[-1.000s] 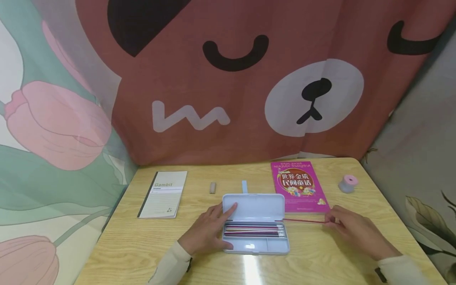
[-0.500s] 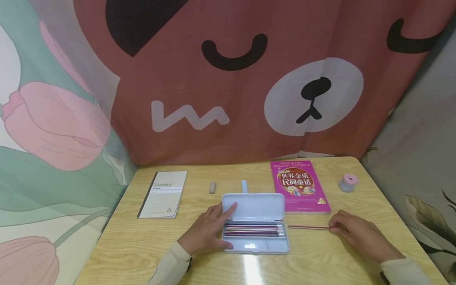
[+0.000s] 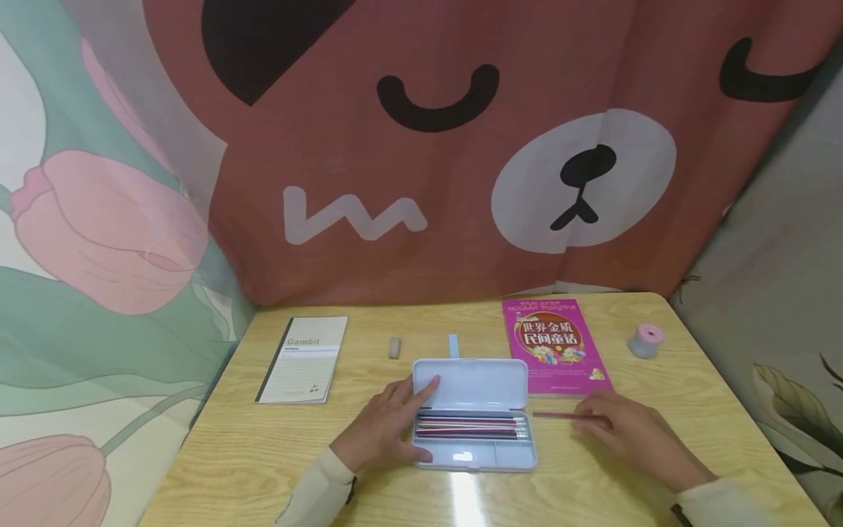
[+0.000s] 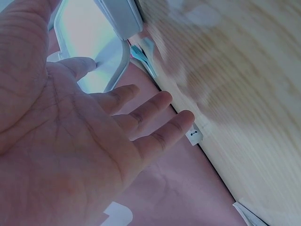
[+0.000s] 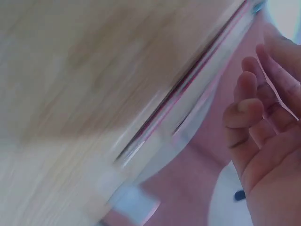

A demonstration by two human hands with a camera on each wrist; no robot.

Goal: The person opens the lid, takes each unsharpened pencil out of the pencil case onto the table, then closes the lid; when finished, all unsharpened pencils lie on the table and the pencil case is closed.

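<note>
One thin reddish pencil (image 3: 553,415) lies lengthwise in the fingers of the right hand (image 3: 632,435), its free end pointing left at the pale blue case (image 3: 454,457) and just short of its right wall. Thumb and fingers appear to pinch it near its right end; the right wrist view shows curled fingers but does not make the grip plain. Just beyond the pencil lies the pink book (image 3: 556,340), its near edge close to the knuckles.

The left hand (image 3: 378,432) is spread at the left end of the case, index finger reaching onto the inside of the raised lid (image 3: 487,384) and thumb at the near left corner. The two hands are well apart, with the case and the pencil between them.

In the far compartment a row of pencils (image 3: 464,427) lies side by side, silvery ends to the right.

The step in hand looks like handling this single pencil beside the case, and it rewards a light touch. A pinch nearer the middle would probably steady the free end, which may swing when held so far back. Keeping the pencil parallel to the row and above the rim should avoid knocking the wall. The spread left hand does well to keep light pressure, enough to brace the case without tipping the lid.
</note>
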